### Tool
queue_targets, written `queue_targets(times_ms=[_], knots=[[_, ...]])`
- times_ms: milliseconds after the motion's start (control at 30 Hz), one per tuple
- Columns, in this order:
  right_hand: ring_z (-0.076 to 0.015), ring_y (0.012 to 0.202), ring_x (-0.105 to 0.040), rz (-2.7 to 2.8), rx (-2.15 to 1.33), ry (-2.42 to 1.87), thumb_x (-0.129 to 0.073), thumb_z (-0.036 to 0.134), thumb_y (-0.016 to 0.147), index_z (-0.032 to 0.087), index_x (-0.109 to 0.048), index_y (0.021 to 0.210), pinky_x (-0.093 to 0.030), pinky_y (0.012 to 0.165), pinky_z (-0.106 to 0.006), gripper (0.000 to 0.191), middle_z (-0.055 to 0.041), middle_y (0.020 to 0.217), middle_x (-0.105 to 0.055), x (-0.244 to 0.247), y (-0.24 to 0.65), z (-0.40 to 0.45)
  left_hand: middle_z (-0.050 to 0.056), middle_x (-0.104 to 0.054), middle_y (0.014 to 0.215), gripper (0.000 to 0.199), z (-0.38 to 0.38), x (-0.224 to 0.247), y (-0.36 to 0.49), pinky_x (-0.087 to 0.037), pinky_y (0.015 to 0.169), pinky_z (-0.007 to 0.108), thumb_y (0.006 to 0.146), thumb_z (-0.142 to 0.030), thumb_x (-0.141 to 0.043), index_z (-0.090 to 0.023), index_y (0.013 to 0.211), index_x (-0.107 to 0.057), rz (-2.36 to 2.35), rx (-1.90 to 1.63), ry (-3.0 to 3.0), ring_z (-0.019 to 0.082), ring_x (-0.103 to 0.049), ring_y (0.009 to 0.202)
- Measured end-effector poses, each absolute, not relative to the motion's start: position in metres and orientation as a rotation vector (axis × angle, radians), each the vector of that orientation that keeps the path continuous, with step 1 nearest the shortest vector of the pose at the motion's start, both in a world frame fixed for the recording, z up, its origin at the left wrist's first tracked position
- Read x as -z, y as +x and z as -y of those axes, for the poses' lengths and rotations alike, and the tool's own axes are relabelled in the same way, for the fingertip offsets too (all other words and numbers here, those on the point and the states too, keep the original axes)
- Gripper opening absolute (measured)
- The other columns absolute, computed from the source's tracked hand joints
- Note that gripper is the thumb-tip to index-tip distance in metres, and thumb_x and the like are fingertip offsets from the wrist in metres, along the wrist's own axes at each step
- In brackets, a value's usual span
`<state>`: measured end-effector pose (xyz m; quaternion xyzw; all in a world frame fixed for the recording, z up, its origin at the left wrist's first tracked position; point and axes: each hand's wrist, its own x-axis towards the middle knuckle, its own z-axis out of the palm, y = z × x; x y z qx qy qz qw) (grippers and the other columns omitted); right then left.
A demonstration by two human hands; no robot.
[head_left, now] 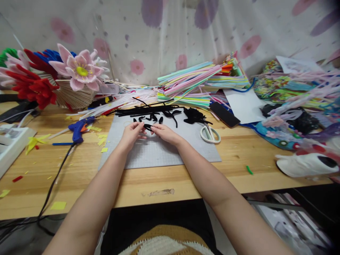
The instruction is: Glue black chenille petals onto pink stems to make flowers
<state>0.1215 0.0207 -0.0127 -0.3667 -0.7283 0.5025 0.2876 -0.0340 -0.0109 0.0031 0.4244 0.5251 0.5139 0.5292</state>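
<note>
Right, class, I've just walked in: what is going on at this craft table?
A person sits at a wooden table, both hands over a grey mat. The left hand and right hand pinch a small black piece between them. More black pieces lie just beyond. Scissors rest to the right, a blue glue gun to the left.

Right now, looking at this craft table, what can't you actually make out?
- Head view: the small black piece between the left hand and right hand is too small and partly covered by fingertips to identify.
- The white object at the right is blurred near the frame edge.
- The glue gun cord runs off the table's front edge.
</note>
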Motion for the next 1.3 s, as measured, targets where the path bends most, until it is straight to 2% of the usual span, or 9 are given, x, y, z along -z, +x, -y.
queue_targets(times_ms=[100,267,400,567,833,967,1100,1200,1300], knots=[[-0.0107,0.069,-0.046,2.055,-1.269,-0.993,-0.038,0.033,0.085,0.015,-0.054,0.072,-0.036,0.065,-0.024,0.027,-0.0002,0.071,-0.052,0.011,0.123,-0.019,-0.004,-0.047,0.050,0.025,0.009,0.002,-0.036,-0.047,0.044,0.023,0.064,-0.035,-0.067,-0.014,0.063,-0.053,-1.345,-1.240,1.161,0.008,-0.048,0.043],[-0.0169,0.088,-0.053,2.196,-0.799,-1.123,-0.058,0.040,0.075,0.022,-0.054,0.105,-0.038,0.076,-0.029,0.035,-0.0027,0.097,-0.061,0.013,0.118,-0.010,-0.004,-0.048,0.048,0.021,0.004,0.022,-0.032,-0.038,0.040,0.019,0.066,-0.032,-0.064,-0.016,0.061,-0.051,-1.526,-1.249,1.316,0.008,-0.047,0.040],[-0.0194,0.092,-0.055,2.234,-0.616,-1.234,-0.050,0.031,0.083,0.021,-0.057,0.103,-0.039,0.078,-0.031,0.023,-0.0064,0.102,-0.063,0.014,0.112,-0.006,-0.004,-0.049,0.051,0.021,0.006,0.024,-0.023,-0.043,0.043,0.022,0.070,-0.035,-0.060,-0.017,0.065,-0.050,-1.483,-1.227,1.190,0.009,-0.048,0.041],[-0.0191,0.093,-0.056,2.265,-0.579,-1.234,-0.042,0.028,0.088,0.017,-0.058,0.105,-0.039,0.080,-0.031,0.026,-0.0089,0.102,-0.063,0.016,0.111,-0.008,-0.003,-0.048,0.057,0.018,0.006,0.007,-0.034,-0.045,0.048,0.026,0.073,-0.034,-0.053,-0.017,0.071,-0.053,-1.392,-1.121,1.162,0.009,-0.046,0.043],[-0.0148,0.107,-0.053,2.229,-0.868,-1.067,-0.038,0.017,0.088,0.020,-0.054,0.116,-0.037,0.092,-0.031,0.032,-0.0058,0.117,-0.058,0.015,0.116,-0.014,0.004,-0.063,0.085,0.024,0.007,0.010,-0.053,-0.042,0.064,0.026,0.074,-0.030,-0.055,-0.020,0.095,-0.062,-1.508,-0.897,2.146,0.015,-0.055,0.072],[-0.0153,0.106,-0.053,2.167,-0.944,-1.102,-0.040,0.019,0.087,0.020,-0.049,0.122,-0.038,0.091,-0.032,0.036,-0.0064,0.115,-0.059,0.015,0.117,-0.013,0.006,-0.066,0.089,0.022,0.007,0.011,-0.050,-0.042,0.070,0.027,0.078,-0.028,-0.051,-0.021,0.092,-0.066,-1.536,-0.881,2.248,0.016,-0.057,0.077],[-0.0154,0.102,-0.054,2.198,-0.902,-1.103,-0.042,0.021,0.086,0.022,-0.056,0.113,-0.037,0.089,-0.032,0.030,-0.0050,0.112,-0.060,0.015,0.117,-0.013,0.005,-0.067,0.082,0.020,0.007,0.006,-0.050,-0.042,0.069,0.027,0.077,-0.029,-0.052,-0.022,0.086,-0.068,-1.536,-0.855,2.284,0.016,-0.058,0.073],[-0.0131,0.084,-0.056,2.250,-0.966,-1.068,-0.043,0.021,0.086,0.019,-0.058,0.107,-0.039,0.080,-0.027,0.026,-0.0029,0.091,-0.064,0.014,0.121,-0.014,0.004,-0.067,0.078,0.018,0.006,0.006,-0.051,-0.041,0.067,0.026,0.075,-0.029,-0.055,-0.022,0.083,-0.069,-1.464,-0.793,2.362,0.016,-0.058,0.070],[-0.0106,0.065,-0.051,2.232,-1.120,-1.049,-0.044,0.021,0.084,0.017,-0.057,0.109,-0.039,0.069,-0.024,0.028,0.0018,0.066,-0.056,0.011,0.125,-0.016,0.004,-0.067,0.074,0.018,0.006,0.007,-0.049,-0.040,0.065,0.025,0.077,-0.029,-0.054,-0.022,0.081,-0.069,-1.395,-0.728,2.434,0.015,-0.058,0.068]])
